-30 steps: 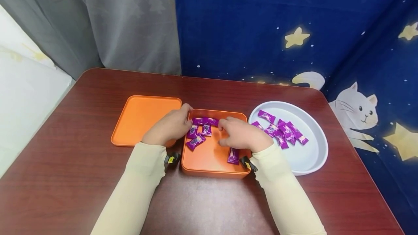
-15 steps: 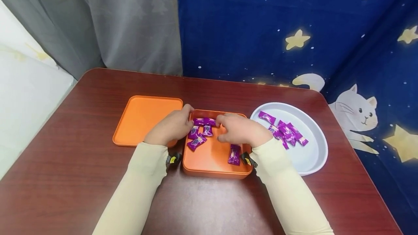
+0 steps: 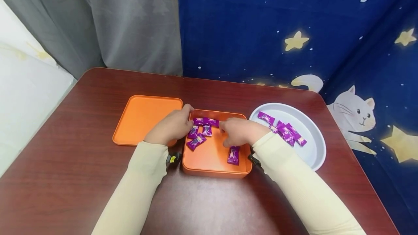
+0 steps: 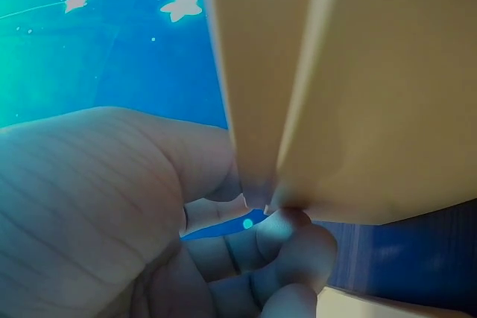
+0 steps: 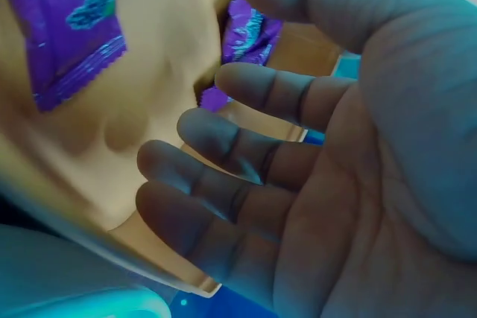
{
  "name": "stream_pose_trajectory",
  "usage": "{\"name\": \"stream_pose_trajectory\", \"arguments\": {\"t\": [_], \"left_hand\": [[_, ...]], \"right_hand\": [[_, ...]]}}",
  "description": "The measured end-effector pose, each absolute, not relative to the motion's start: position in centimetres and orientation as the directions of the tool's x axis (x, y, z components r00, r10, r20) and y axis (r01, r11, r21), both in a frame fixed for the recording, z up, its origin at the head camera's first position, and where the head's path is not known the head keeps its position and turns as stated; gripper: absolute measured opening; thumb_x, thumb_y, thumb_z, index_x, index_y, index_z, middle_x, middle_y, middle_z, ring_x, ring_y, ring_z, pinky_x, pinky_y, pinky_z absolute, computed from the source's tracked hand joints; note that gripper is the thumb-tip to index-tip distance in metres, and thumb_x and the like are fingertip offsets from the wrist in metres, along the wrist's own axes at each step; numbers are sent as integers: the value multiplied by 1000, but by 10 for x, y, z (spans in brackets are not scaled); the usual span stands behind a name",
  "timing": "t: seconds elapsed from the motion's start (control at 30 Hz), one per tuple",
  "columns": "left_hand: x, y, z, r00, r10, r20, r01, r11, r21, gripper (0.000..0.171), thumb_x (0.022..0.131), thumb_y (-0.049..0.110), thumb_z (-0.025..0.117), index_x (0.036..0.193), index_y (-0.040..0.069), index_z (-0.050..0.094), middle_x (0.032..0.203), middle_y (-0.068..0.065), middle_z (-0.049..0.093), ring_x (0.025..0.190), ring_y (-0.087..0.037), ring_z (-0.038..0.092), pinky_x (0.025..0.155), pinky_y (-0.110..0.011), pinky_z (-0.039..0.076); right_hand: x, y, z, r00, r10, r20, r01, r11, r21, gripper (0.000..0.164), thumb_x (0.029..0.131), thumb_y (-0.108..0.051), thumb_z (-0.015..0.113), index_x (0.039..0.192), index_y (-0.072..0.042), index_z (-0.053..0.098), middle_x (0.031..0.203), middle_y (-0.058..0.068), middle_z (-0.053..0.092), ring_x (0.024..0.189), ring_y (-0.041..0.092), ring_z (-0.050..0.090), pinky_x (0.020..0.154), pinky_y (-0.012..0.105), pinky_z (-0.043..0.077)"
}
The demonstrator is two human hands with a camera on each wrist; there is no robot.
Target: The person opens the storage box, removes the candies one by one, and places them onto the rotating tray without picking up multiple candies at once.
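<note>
An orange rectangular box (image 3: 212,157) stands on the table with several purple wrapped candies inside. My left hand (image 3: 171,126) grips its left wall, the thumb and curled fingers on either side of the wall (image 4: 261,94) in the left wrist view. Over the right part of the box is my right hand (image 3: 243,130), fingers loosely spread and holding nothing in the right wrist view. Its fingertips are close to the end of a candy (image 3: 211,122) by the back wall. A single candy (image 3: 233,156) lies under and in front of that hand. Other candies (image 3: 196,141) lie along the left side.
An oval white tray (image 3: 315,151) with several more purple candies (image 3: 287,133) sits right of the box, partly under the right forearm. To the left lies an orange lid (image 3: 143,119). Curtains (image 3: 245,28) hang behind the table's back edge.
My right hand has drawn slightly to the right inside the box, and its forearm has swung outward over the white tray. My left hand keeps its grip on the box wall.
</note>
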State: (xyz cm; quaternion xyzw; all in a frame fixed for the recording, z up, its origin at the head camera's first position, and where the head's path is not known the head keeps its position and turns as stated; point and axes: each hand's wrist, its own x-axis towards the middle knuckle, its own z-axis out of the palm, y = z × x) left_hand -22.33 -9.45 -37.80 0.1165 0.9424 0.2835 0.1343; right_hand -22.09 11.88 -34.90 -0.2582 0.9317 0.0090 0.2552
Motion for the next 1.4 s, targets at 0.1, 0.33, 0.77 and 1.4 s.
{"name": "stream_pose_trajectory", "arguments": {"t": [0.1, 0.33, 0.77, 1.4], "left_hand": [[-224, -95, -378, -939, 292, -181, 141, 809, 570, 46, 93, 23, 55, 132, 9, 36, 114, -14, 60, 96, -24, 58, 94, -49, 48], [-224, -96, -379, -939, 279, -202, 118, 812, 571, 46, 92, 23, 55, 133, 10, 36, 115, -14, 60, 97, -25, 58, 93, -50, 48], [-223, -99, -379, -936, 284, -208, 117, 807, 579, 45, 93, 24, 54, 133, 11, 36, 113, -13, 60, 94, -24, 58, 92, -49, 49], [-222, -95, -378, -936, 286, -206, 117, 803, 584, 46, 93, 24, 54, 133, 12, 36, 113, -12, 60, 96, -24, 57, 93, -49, 49]], "right_hand": [[-219, 116, -350, -729, -466, -502, -485, 868, -101, 46, 73, -31, 72, 112, -9, 59, 94, 2, 60, 85, 19, 51, 81, 33, 50], [-216, 113, -352, -724, -454, -520, -456, 880, -134, 40, 73, -32, 71, 105, -12, 58, 90, 2, 58, 82, 18, 51, 72, 31, 48], [-214, 107, -356, -763, -318, -563, -348, 936, -57, 52, 73, -27, 71, 118, -6, 57, 100, 7, 61, 86, 22, 52, 85, 37, 47], [-216, 108, -364, -777, -261, -572, -316, 949, -4, 31, 68, -18, 74, 93, -9, 58, 87, 8, 60, 76, 21, 54, 62, 30, 47]]}}
